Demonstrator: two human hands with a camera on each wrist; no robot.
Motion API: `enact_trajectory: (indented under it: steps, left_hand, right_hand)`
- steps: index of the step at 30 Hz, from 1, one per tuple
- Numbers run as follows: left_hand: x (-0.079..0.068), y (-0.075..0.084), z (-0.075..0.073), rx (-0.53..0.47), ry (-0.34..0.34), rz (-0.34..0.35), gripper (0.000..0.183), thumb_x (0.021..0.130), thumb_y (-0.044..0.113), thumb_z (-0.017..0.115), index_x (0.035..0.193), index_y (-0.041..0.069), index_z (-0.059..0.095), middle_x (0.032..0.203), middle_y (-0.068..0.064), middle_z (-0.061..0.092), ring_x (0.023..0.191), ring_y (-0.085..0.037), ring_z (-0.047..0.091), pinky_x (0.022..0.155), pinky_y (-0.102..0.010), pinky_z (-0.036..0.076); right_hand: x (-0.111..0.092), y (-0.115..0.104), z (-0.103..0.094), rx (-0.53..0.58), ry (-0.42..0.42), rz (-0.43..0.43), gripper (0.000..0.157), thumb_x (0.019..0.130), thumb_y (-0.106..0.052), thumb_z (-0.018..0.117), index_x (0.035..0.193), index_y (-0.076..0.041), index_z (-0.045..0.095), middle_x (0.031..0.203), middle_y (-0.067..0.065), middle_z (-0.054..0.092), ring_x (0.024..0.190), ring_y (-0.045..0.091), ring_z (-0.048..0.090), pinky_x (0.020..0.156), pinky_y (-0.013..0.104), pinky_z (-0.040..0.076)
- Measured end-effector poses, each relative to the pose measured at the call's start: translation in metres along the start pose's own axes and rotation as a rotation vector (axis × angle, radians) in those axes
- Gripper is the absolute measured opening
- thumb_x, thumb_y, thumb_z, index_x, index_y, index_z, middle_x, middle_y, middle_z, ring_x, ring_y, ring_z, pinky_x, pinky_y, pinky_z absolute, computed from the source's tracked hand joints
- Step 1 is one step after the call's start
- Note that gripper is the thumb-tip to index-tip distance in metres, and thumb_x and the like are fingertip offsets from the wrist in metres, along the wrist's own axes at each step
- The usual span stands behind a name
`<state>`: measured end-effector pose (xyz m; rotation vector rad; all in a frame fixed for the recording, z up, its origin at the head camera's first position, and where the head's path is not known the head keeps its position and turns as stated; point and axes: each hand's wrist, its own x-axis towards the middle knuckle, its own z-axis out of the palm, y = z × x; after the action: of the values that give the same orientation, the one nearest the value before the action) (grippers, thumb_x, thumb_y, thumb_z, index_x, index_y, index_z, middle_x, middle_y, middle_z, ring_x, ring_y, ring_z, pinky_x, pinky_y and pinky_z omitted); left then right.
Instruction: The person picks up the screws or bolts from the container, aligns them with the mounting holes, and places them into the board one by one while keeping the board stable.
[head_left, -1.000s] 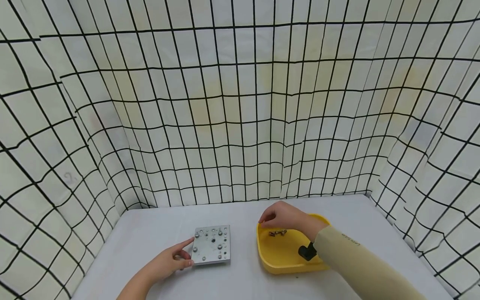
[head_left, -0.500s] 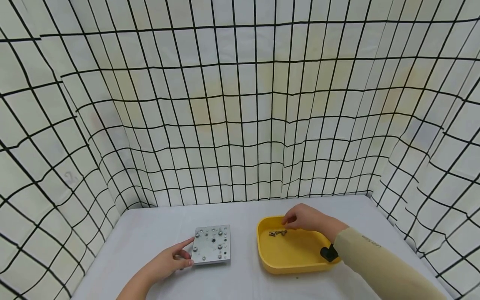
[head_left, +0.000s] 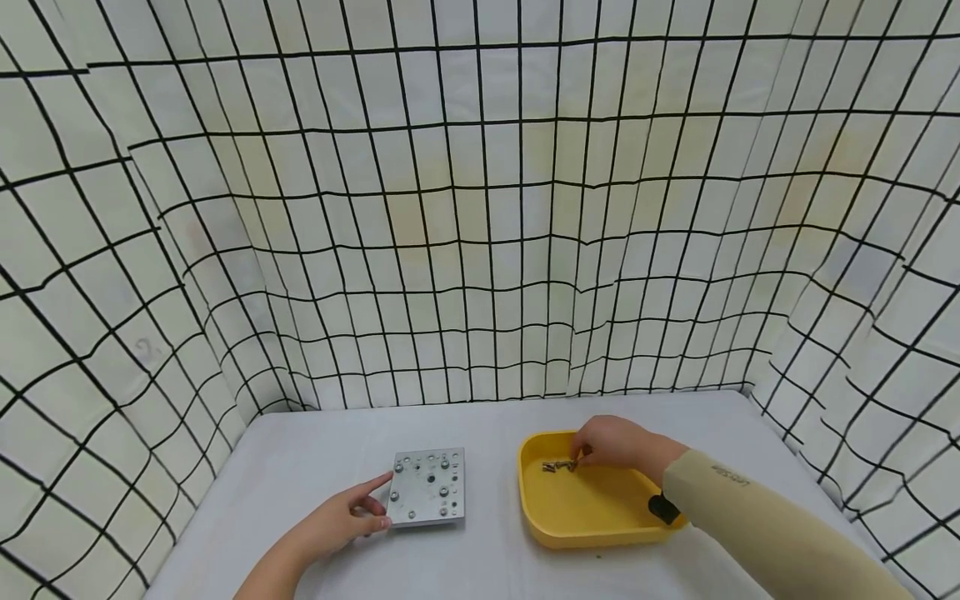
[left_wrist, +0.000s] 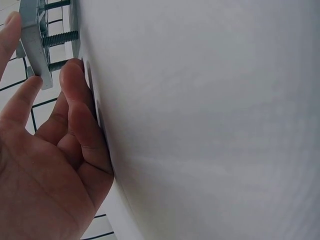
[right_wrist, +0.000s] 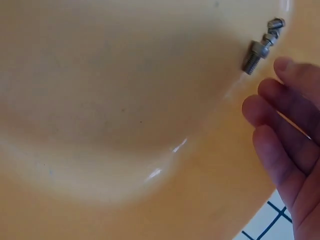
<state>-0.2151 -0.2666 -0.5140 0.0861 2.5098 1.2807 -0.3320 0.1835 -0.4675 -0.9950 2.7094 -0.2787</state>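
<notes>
Touching the left edge of a metal plate (head_left: 416,492), the left hand (head_left: 341,527) has its straight index finger and its thumb set apart along that edge, not wrapped round it; that spread probably keeps the plate from turning on the bench (head_left: 491,508). The remaining fingers are bent in low, just below the plate. Beside those fingertips, threaded shanks (left_wrist: 62,39) stand out under the plate, seemingly holding it raised; whether they meet a second plate cannot be told.

Over the yellow tray (head_left: 592,529), the right hand (head_left: 611,442) has its fingers loosely bent, with nothing visible between them. Just beyond the thumb tip, apart from it in the wrist view, a few bolts (right_wrist: 256,51) lie in a short line; the tray wall likely stops such small pieces rolling away.
</notes>
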Motion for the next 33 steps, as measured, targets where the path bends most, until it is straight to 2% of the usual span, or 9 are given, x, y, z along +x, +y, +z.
enact_trajectory:
  steps: [8,17,24,33]
  left_hand:
    - [0.000,-0.001,0.000,0.003,-0.002,0.018,0.083,0.084,0.036,0.080,0.152,0.012,0.040,0.102,-0.002,0.061,0.078,-0.018,0.056,0.064,-0.031,0.044]
    - [-0.002,0.002,-0.001,0.007,0.000,0.007,0.083,0.083,0.036,0.080,0.152,0.012,0.040,0.103,-0.002,0.061,0.079,-0.018,0.056,0.064,-0.031,0.043]
    - [-0.001,0.001,-0.001,0.004,0.000,0.013,0.083,0.083,0.036,0.080,0.152,0.012,0.041,0.102,-0.002,0.061,0.078,-0.019,0.055,0.064,-0.031,0.043]
    - [0.000,-0.001,-0.001,-0.006,-0.003,0.022,0.083,0.083,0.035,0.080,0.152,0.012,0.041,0.102,-0.003,0.061,0.079,-0.019,0.055,0.063,-0.030,0.043]
  right_hand:
    - [0.002,-0.003,0.008,-0.092,-0.016,-0.046,0.009,0.088,-0.016,0.076,0.097,-0.017,0.076,0.080,-0.011,0.061,0.071,0.009,0.048,0.074,0.030,0.047]
    - [0.010,-0.004,0.013,-0.074,-0.045,-0.035,0.007,0.088,-0.016,0.077,0.094,-0.018,0.074,0.080,-0.012,0.059,0.072,0.009,0.049,0.076,0.030,0.048]
    - [0.014,-0.002,0.018,-0.143,-0.047,-0.036,0.004,0.089,-0.017,0.075,0.090,-0.020,0.072,0.077,-0.014,0.056,0.071,0.009,0.048,0.075,0.028,0.048]
    - [0.016,-0.002,0.020,-0.187,-0.046,-0.062,0.010,0.088,-0.012,0.074,0.087,-0.020,0.070,0.077,-0.011,0.057,0.070,0.010,0.048,0.074,0.028,0.047]
